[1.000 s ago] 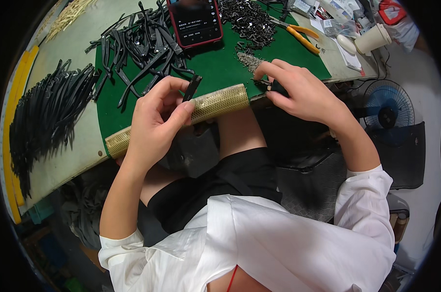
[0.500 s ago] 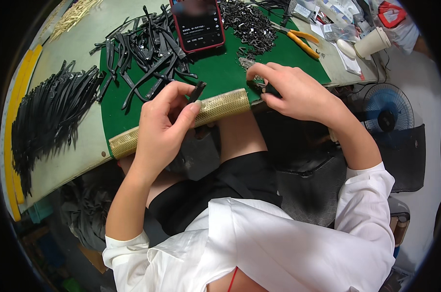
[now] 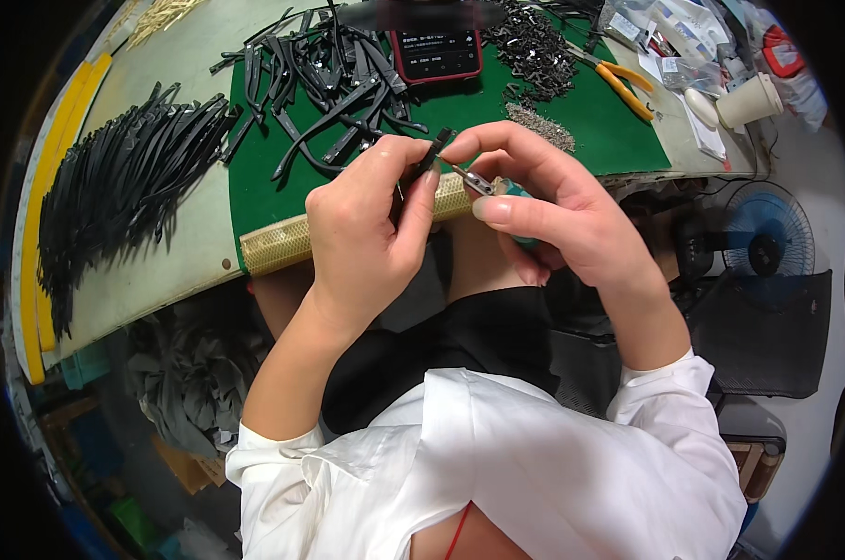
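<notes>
In my left hand (image 3: 371, 210), a black eyeglass temple (image 3: 434, 152) is pinched between thumb and fingers, its end sticking up past the fingertips. Most of its length is hidden by the hand. My right hand (image 3: 567, 201) is closed around a small screwdriver (image 3: 479, 183) with a metal collar and a teal handle. Its thin tip points at the temple's end, close to it; whether they touch I cannot tell. Both hands are over the table's front edge, in front of a gold mesh-patterned roll (image 3: 278, 245). Behind the right hand lies a heap of tiny silvery screws (image 3: 541, 127).
On the green mat (image 3: 268, 201) lie a tangle of black temples (image 3: 334, 89), small black parts (image 3: 534, 56), a phone (image 3: 438, 56) and orange-handled pliers (image 3: 625, 89). More temples (image 3: 128, 177) are stacked left. A white cup (image 3: 751, 101) stands right; a fan (image 3: 768, 238) is beyond the table.
My right hand has moved left from beside the screws to the temple's end, bringing the screwdriver into clear sight. My left hand keeps the temple pinched. The whole view has shifted slightly.
</notes>
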The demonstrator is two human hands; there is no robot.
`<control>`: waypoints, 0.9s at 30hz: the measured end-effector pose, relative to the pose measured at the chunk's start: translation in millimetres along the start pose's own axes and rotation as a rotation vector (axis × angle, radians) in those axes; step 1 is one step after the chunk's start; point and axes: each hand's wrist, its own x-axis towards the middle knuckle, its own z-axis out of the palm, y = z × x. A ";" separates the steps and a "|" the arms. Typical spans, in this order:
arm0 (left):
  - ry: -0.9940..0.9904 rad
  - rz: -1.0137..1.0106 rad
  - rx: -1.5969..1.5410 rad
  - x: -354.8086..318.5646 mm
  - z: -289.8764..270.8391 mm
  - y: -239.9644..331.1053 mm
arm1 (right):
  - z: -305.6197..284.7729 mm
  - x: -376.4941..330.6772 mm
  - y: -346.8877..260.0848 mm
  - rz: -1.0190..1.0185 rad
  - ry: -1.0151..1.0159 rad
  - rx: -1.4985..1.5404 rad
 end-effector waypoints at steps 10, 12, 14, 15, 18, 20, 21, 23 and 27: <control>0.017 0.103 0.121 -0.9 -4.1 -2.0 | 10.5 6.8 6.2 0.069 0.064 0.147; 0.017 0.201 0.209 0.0 -6.7 -2.5 | 10.8 7.2 9.9 0.052 0.068 0.126; 0.003 0.265 0.258 1.0 -8.8 -4.5 | 11.7 7.5 15.9 -0.004 0.099 0.038; -0.009 0.280 0.271 1.5 -10.5 -6.5 | 14.1 9.0 19.8 -0.054 0.120 -0.036; -0.082 0.239 0.324 -1.6 -18.2 -7.5 | 22.2 18.6 37.9 -0.371 0.281 -0.571; -0.134 0.218 0.415 -1.0 -20.9 -8.9 | 25.9 25.4 56.3 -0.664 0.417 -0.996; -0.157 0.218 0.493 -1.8 -20.5 -11.3 | 25.9 29.2 59.2 -0.667 0.437 -1.091; -0.217 0.180 0.638 -1.1 -25.3 -10.1 | 29.0 27.8 54.9 -0.618 0.424 -1.175; 0.008 0.078 0.729 36.0 -52.4 -29.4 | 20.4 17.0 52.7 -0.511 0.394 -1.110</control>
